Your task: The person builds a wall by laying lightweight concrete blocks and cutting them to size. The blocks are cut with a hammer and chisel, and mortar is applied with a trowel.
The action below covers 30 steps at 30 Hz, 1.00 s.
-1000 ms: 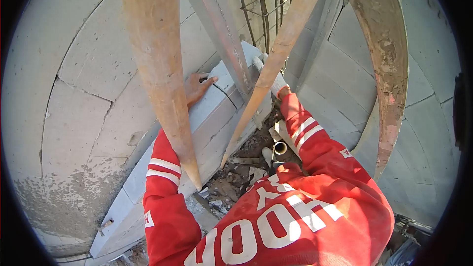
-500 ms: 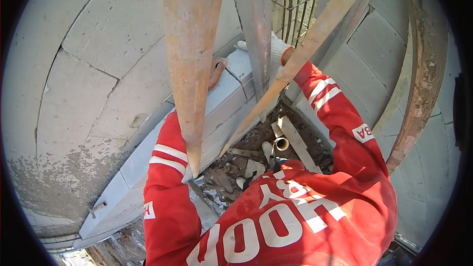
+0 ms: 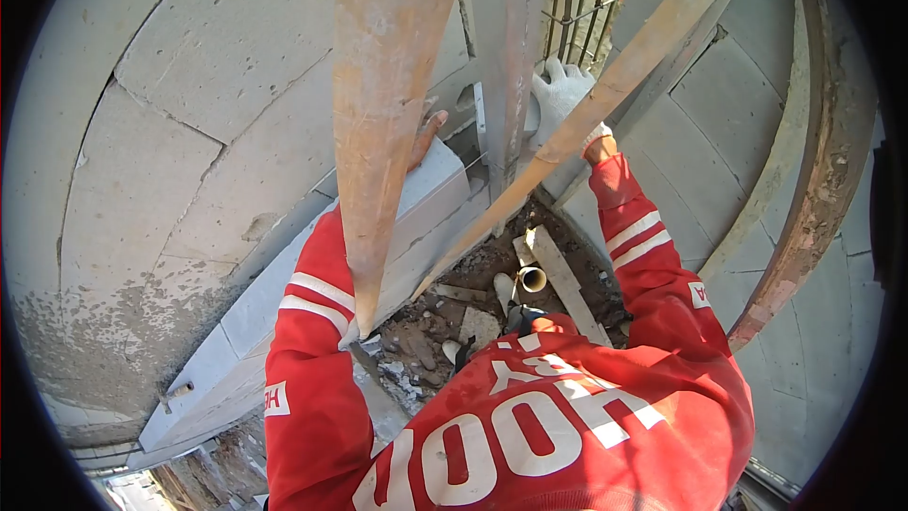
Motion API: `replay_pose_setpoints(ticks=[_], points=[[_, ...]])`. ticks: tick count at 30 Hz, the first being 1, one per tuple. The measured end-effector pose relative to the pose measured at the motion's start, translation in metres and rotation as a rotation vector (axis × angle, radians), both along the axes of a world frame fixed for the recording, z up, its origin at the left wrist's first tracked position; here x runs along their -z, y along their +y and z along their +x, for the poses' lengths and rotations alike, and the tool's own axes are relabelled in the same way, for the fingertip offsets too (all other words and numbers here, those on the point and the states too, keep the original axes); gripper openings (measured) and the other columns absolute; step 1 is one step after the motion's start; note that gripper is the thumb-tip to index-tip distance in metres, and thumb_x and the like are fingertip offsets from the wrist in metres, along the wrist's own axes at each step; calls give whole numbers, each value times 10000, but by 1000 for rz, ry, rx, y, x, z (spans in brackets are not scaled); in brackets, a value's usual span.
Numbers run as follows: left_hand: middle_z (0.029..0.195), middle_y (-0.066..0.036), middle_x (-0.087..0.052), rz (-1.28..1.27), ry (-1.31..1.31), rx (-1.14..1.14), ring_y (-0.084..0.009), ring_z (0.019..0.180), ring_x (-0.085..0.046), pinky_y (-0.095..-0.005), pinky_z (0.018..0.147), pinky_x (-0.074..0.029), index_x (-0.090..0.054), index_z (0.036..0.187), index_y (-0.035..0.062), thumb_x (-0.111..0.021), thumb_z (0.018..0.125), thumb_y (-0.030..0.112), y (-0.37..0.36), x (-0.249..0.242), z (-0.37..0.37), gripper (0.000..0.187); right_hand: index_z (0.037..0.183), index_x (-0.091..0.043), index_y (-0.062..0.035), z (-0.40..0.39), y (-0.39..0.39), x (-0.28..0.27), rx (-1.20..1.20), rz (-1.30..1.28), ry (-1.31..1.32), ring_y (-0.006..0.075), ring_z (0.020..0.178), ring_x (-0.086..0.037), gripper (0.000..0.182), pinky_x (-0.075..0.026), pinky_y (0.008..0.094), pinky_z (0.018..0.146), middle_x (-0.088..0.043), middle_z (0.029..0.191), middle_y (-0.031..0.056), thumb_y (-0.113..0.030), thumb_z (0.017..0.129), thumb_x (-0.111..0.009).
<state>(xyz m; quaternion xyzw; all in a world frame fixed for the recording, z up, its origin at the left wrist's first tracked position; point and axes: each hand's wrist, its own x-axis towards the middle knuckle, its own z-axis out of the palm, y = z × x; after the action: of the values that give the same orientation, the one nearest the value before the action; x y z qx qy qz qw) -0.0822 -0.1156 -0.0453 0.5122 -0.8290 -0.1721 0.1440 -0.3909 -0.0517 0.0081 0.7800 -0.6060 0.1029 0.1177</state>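
My bare left hand [image 3: 425,139] rests on the end of a pale concrete block [image 3: 437,178] in the low block course, thumb stretched out; a wooden post [image 3: 397,85] hides most of its fingers. Beyond a grey upright metal post [image 3: 501,66], my right hand [image 3: 564,99], in a white knitted glove, is at a small cut block piece [image 3: 480,123]. Only narrow pale parts of that piece show on either side of the metal post. The glove appears to grip it, though the post covers much of the contact. A gap lies between the piece and the course's end.
A slanting wooden strip [image 3: 586,114] crosses before my right forearm. Steel rebar [image 3: 586,9] stands behind the glove. Block walls [image 3: 227,38] flank both sides. Below lie rubble [image 3: 416,341], a pipe end [image 3: 532,278] and a board [image 3: 563,274]. A curved brown beam [image 3: 823,161] is at right.
The small block piece has come away from the course's end and moved right behind the metal post with my gloved hand. My left hand stays on the course, shifted slightly toward its end.
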Motion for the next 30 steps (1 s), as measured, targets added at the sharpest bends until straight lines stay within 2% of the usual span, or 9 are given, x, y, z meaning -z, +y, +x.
replay_pose_setpoints(ticks=[2, 6, 10, 14, 21, 24, 27, 29, 30], points=[[1488, -264, -532, 7, -28, 0, -450, 1380, -474, -511, 1174, -344, -493, 1505, 55, -388, 1083, 562, -3, 1, 2, 668, 1405, -544, -167, -25, -1, 42, -43, -214, -32, 430, 1148, -588, 722, -485, 561, 965, -560, 1220, 208, -397, 760, -771], [1477, -261, -543, -22, 2, -1, -447, 1371, -481, -508, 1167, -350, -494, 1510, 80, -392, 1086, 551, -3, 4, 5, 642, 1471, -486, -155, -37, 50, 34, 330, 128, -245, 425, 1169, -587, 1049, -486, 550, 979, -519, 1383, 237, -514, 576, -897], [1467, -260, -553, 56, 78, -6, -444, 1374, -481, -507, 1162, -352, -499, 1504, 84, -398, 1080, 558, 9, -16, -4, 644, 1473, -486, -142, -38, 109, 44, 550, 162, -202, 427, 1208, -581, 1186, -496, 527, 980, -501, 1457, 233, -507, 453, -970], [1491, -235, -539, 81, 139, -39, -422, 1391, -468, -495, 1175, -345, -526, 1488, 87, -417, 1067, 580, 10, -25, 7, 657, 1448, -504, -157, -38, 153, 62, 629, 196, -91, 426, 1198, -584, 1144, -500, 527, 962, -529, 1403, 215, -449, 454, -987], [1547, -177, -506, 141, 566, 229, -370, 1432, -440, -465, 1206, -328, -587, 1449, 93, -462, 1035, 631, 4, -3, 44, 689, 1468, -465, -192, -37, 202, 127, 709, 584, -30, 441, 1301, -518, 1143, -512, 558, 1007, -478, 1462, 204, -441, 476, -975], [1607, -180, -424, 281, 630, 18, -353, 1488, -358, -454, 1232, -274, -555, 1474, 67, -416, 1049, 646, 99, -96, 91, 732, 1481, -431, -197, -39, 215, 175, 748, 744, 56, 408, 1321, -492, 1163, -502, 573, 992, -465, 1458, 182, -513, 497, -965], [1464, -172, -586, 207, 558, -186, -338, 1365, -525, -441, 1163, -388, -594, 1422, 28, -488, 1048, 596, 188, -136, 157, 688, 1538, -362, -183, -39, 230, 225, 757, 794, 85, 422, 1367, -462, 1207, -482, 573, 1036, -426, 1500, 220, -532, 541, -947], [1271, -170, -693, -15, 619, -301, -258, 1122, -684, -364, 927, -544, -579, 1419, -8, -644, 1023, 396, 260, -158, 203, 570, 1537, -362, -181, -37, 228, 247, 697, 836, 127, 423, 1368, -461, 1207, -480, 572, 1037, -425, 1500, 222, -531, 541, -946], [1192, -174, -712, -255, 657, -469, -251, 1021, -697, -356, 874, -545, -602, 1383, -22, -654, 1021, 323, 300, -173, 216, 503, 1537, -362, -180, -31, 222, 254, 654, 859, 154, 423, 1368, -460, 1207, -479, 572, 1038, -425, 1500, 223, -530, 541, -946]])
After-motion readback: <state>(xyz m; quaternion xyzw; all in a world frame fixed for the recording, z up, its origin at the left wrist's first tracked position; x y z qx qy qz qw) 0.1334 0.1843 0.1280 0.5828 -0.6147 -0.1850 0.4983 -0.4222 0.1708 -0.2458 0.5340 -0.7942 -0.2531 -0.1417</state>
